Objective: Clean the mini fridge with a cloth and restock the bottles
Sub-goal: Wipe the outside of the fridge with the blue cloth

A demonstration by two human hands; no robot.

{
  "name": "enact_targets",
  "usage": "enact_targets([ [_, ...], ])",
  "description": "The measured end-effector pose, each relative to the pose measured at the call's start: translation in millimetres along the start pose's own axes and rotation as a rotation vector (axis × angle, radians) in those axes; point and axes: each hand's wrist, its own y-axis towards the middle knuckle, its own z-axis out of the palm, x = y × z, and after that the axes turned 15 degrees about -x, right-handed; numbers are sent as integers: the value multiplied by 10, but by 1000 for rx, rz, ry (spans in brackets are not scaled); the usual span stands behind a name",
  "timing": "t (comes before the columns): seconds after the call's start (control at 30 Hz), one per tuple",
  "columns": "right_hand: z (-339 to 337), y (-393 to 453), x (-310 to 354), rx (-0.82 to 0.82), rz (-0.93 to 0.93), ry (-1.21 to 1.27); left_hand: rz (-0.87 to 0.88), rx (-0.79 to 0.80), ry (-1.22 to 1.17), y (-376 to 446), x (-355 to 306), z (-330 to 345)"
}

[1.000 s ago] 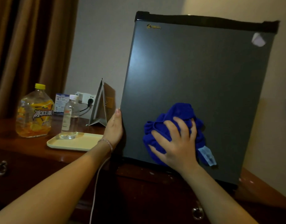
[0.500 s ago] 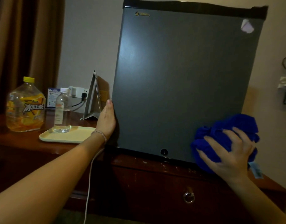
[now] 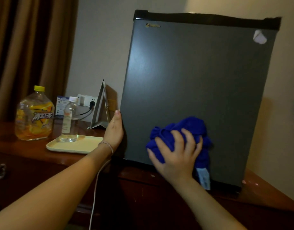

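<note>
- Currently right hand (image 3: pixel 176 156) fingers (image 3: pixel 179 138) clench cloth (image 3: pixel 191 128) against closed fridge door (image 3: pixel 201 83).
- Left hand (image 3: pixel 114 130) flat, released, bracing door edge.
- Bottles (image 3: pixel 69 120) left of fingers, nearer left hand.

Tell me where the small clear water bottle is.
In the head view, the small clear water bottle stands upright on the cream tray, left of the mini fridge, with the large yellow-capped tea bottle on its left.

R hand (image 3: pixel 177 156) + blue cloth (image 3: pixel 184 130): you've swept back left from the fridge door's (image 3: pixel 192 83) lower-right corner to its lower middle | cloth's pale tag (image 3: pixel 204 178) now hangs over the door's bottom edge, not past its right side.
</note>
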Motion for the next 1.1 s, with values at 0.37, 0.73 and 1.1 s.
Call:
enact_targets([
  [0.37,175,45,72,74,-268,114,20,8,15,32,76,7],
  [0.73,-429,-120,-1079,80,-219,22,21,18,-21,16,47,20],
  [1.1,-477,-180,-1007,53,-126,-9,-10,32,-28,66,90,10],
])
